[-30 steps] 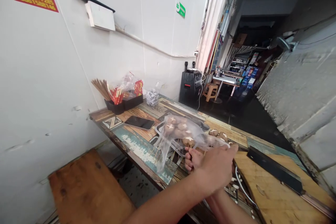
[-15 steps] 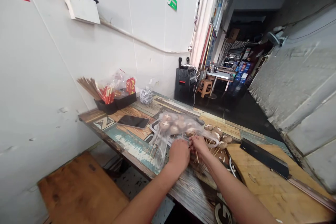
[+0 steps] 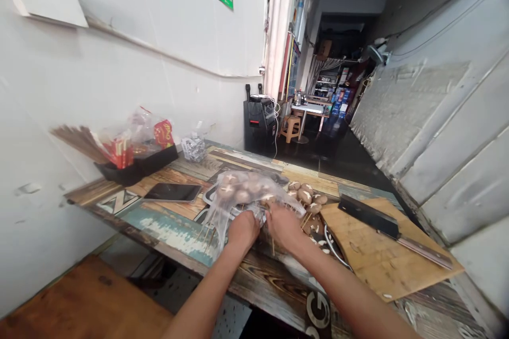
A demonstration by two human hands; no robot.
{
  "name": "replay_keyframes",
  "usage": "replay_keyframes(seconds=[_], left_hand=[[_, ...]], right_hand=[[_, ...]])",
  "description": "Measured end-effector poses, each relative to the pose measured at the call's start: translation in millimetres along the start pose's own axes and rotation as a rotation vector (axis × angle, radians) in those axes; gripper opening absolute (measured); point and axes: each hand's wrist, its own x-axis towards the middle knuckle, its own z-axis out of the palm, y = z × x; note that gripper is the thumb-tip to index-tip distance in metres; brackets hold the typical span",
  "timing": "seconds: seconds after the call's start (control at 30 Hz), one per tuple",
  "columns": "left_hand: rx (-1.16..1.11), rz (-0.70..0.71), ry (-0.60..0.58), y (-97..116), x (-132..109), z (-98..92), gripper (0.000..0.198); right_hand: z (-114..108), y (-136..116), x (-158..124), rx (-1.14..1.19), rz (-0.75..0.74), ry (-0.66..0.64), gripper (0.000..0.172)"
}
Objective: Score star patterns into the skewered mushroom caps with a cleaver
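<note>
A clear plastic bag (image 3: 222,212) full of brown mushrooms (image 3: 242,185) with cross cuts in their caps lies on the table, thin wooden sticks poking out of it. My left hand (image 3: 243,230) is closed at the bag's near edge, gripping the plastic. Just beside it, my right hand (image 3: 284,226) has its fingers curled at the bag's mouth around a mushroom skewer (image 3: 273,246), whose stick shows below them; the fingertips are partly hidden. More skewered mushrooms (image 3: 306,194) lie to the right of the bag, over a dark tray (image 3: 332,241) with white mushroom scraps.
A cleaver (image 3: 369,215) rests on a wooden cutting board (image 3: 366,254) at the right. A phone (image 3: 172,192) lies left of the bag. Behind it stand a black holder (image 3: 147,165) of sticks and packets, and a clear cup (image 3: 193,148). A black speaker (image 3: 260,122) stands beyond the table.
The camera view has turned right, so everything sits further left in the picture. Both hands stay at the bag's near edge; the right hand's fingers have turned more out of sight.
</note>
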Motion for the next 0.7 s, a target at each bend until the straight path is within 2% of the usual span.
replay_keyframes(seconds=[0.1,0.2,0.27,0.37,0.5,0.6,0.7], left_hand=[[0.001,0.017,0.017,1,2,2.4,0.038],[0.007,0.034,0.013,4,4,3.5,0.031],[0.010,0.031,0.009,6,5,2.4,0.028],[0.006,0.021,0.007,4,5,-0.8,0.027],[0.011,0.022,0.034,-8,-1,-4.3,0.027],[0.018,0.024,0.085,-18,-6,-6.6,0.027],[-0.004,0.020,0.142,-24,-6,-10.0,0.028]], right_hand=[[-30,7,-36,0.120,-0.059,0.041,0.016],[-56,42,-51,0.239,0.125,0.116,0.028],[-60,73,-48,0.299,0.281,0.148,0.026],[-47,107,-34,0.396,0.476,0.083,0.022],[-22,119,-13,0.566,0.601,0.019,0.026],[-13,117,-5,0.643,0.616,0.064,0.028],[-11,119,-5,0.691,0.606,0.164,0.028]])
